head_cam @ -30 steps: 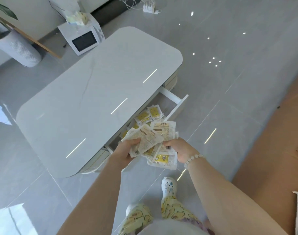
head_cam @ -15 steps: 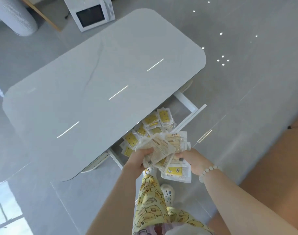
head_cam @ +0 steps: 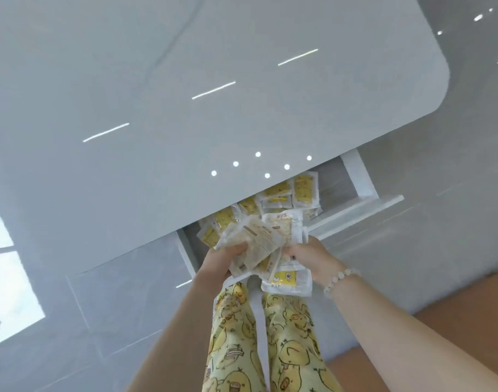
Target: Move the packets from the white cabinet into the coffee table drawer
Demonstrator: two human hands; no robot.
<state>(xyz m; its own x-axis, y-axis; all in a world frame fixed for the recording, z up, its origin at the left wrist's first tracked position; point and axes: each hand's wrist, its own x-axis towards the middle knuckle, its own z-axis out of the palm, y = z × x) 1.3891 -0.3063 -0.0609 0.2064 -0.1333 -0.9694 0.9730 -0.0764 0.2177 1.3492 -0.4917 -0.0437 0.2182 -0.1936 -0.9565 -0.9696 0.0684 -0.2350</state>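
A bunch of white and yellow packets (head_cam: 266, 244) is held between both hands just above the front edge of the open coffee table drawer (head_cam: 363, 206). My left hand (head_cam: 223, 257) grips the bunch from the left, thumb on top. My right hand (head_cam: 308, 257), with a bead bracelet at the wrist, grips it from the right. Several more yellow packets (head_cam: 287, 195) lie inside the drawer, partly hidden under the table top. The white cabinet is out of view.
The glossy white coffee table top (head_cam: 213, 80) fills the upper view and overhangs the drawer. Grey tiled floor (head_cam: 440, 193) lies around it. My legs in yellow patterned trousers (head_cam: 259, 335) stand right below the drawer. A brown surface (head_cam: 454, 321) is at the lower right.
I have moved closer and leaned over the table, so the drawer looms larger. Both hands, still holding the bunch, have come down to the drawer's front edge.
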